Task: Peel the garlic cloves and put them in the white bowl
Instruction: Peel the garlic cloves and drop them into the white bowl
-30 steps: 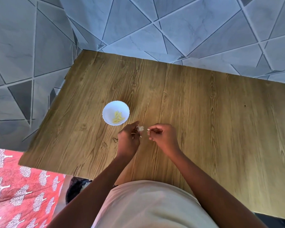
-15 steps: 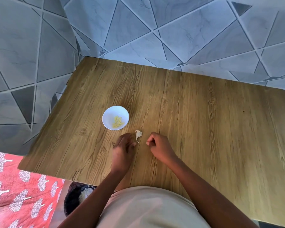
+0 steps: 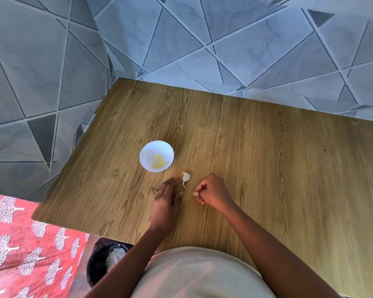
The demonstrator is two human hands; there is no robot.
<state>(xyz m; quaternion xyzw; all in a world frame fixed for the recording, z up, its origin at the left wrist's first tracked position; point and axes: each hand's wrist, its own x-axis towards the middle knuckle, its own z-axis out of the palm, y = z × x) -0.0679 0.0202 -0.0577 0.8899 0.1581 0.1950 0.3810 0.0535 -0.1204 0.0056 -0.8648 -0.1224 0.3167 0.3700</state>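
Fingers (image 3: 171,187) of the left hand (image 3: 166,203) lie flat and loosely spread, palm down on the worktop (image 3: 267,168), holding nothing; fingers (image 3: 199,191) of the right hand (image 3: 213,193) are curled into a loose fist w/ tips pinched together, and whether anything tiny sits between them can't be told. Going by size: grey tiled floor (image 3: 224,39) w/ triangle pattern fills the far and left parts of the view; the wood-grain worktop takes up centre and right; a red cloth (image 3: 19,244) w/ white tree print shows at near left; the person's pale shirt (image 3: 198,274) is at the near edge, both forearms reaching out from it; a dark round container (image 3: 99,267) sits below the worktop's near-left edge, contents unclear. White bowl (image 3: 156,155) stands on the worktop, far-left of the hands, w/ several peeled yellowish garlic cloves (image 3: 159,162) inside. One unpeeled garlic clove (image 3: 185,178) w/ papery skin and thin tail lies on the worktop between the two hands, just far of them, near the bowl but apart from it, touching neither hand.
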